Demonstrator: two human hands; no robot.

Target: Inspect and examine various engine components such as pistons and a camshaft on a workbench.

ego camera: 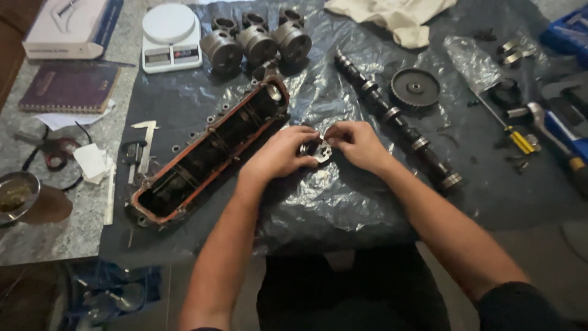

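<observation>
Both forearms reach up from the bottom edge to meet over crinkled black plastic sheeting (343,202). Left hand (278,153) and right hand (358,144) pinch a small metal part (318,151) between curled fingertips, just above the sheet; its exact shape is hidden by the fingers. Beside the left hand lies a long red-rimmed engine casting (208,150), tilted diagonally. Right of the hands runs a camshaft (398,119) with a toothed gear (415,87) next to it. Farther back stand three pistons (257,40) and a white scale (170,37)
</observation>
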